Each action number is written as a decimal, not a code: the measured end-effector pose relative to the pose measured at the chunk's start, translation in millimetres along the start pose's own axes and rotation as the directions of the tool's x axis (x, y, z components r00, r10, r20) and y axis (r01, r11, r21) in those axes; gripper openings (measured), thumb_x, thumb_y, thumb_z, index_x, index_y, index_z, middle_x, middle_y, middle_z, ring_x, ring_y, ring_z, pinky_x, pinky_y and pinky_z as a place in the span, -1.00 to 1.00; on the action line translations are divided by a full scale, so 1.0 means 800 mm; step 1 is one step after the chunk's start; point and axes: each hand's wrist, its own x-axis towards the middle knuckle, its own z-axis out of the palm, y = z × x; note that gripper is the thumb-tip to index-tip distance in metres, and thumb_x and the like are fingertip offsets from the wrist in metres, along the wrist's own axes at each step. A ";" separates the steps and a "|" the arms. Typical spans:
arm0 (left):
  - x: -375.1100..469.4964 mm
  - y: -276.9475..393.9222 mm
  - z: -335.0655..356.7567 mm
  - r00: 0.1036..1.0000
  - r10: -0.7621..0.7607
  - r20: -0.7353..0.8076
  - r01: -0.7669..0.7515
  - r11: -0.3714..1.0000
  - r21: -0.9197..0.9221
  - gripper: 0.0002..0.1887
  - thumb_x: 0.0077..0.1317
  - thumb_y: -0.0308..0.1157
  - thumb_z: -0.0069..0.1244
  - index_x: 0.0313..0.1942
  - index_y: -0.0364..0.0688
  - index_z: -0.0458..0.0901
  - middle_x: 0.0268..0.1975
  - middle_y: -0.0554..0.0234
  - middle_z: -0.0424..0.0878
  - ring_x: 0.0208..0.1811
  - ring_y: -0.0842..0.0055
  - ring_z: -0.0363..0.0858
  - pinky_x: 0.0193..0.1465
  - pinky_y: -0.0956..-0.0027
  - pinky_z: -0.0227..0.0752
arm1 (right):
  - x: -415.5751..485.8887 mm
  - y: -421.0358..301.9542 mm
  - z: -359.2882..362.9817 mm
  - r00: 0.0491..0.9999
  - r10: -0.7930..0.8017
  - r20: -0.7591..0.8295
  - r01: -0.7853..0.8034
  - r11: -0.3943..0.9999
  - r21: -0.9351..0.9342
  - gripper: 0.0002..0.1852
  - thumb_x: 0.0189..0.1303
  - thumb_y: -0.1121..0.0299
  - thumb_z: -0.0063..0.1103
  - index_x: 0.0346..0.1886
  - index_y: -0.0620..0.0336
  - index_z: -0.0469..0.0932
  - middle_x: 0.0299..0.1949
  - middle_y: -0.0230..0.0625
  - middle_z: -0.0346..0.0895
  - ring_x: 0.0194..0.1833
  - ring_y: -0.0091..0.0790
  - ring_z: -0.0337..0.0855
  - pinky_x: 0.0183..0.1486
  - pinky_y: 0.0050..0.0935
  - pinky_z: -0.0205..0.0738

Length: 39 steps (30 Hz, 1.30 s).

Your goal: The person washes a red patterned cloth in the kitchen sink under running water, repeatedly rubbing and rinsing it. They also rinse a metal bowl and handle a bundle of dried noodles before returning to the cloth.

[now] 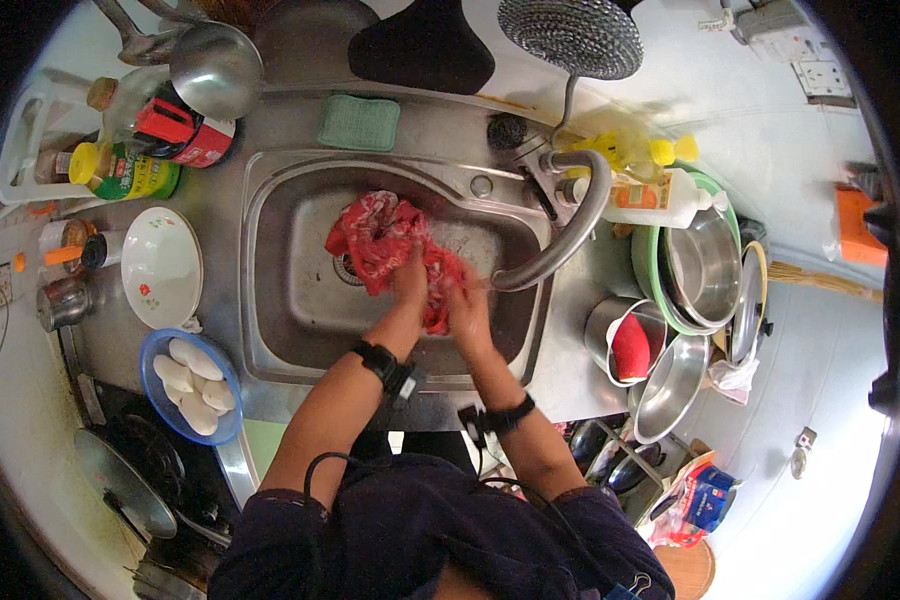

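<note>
A crumpled red cloth (379, 232) with pale patches, perhaps suds, is bunched up over the stainless steel sink basin (322, 315). My left hand (411, 279) grips its lower middle, with most of the bundle beyond the fingers. At the cloth's right end is my right hand (465, 304), blurred and closed around the fabric, just left of the spout of the curved faucet (589, 225). Part of the drain (345, 270) shows beneath the cloth's left edge. Black bands circle both my wrists.
A green scouring pad (358, 122) lies behind the sink. On the left stand sauce bottles (139, 176), a floral plate (161, 266) and a blue basin (150, 375) of white oval pieces. Nested metal pots (701, 262), a white jug (656, 199) and a steel bowl (671, 390) crowd the right.
</note>
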 end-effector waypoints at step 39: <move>-0.007 -0.001 0.006 1.000 0.019 0.022 -0.012 0.959 -0.282 -0.50 0.41 0.04 0.05 0.11 -0.19 0.58 -0.04 0.29 0.66 -0.07 0.39 0.65 -0.07 0.27 0.56 | -0.012 0.004 -0.018 0.999 0.016 0.031 -0.016 1.000 0.020 -0.49 0.40 0.36 0.14 0.39 0.21 0.39 0.08 -0.14 0.58 0.08 -0.19 0.55 0.20 -0.24 0.41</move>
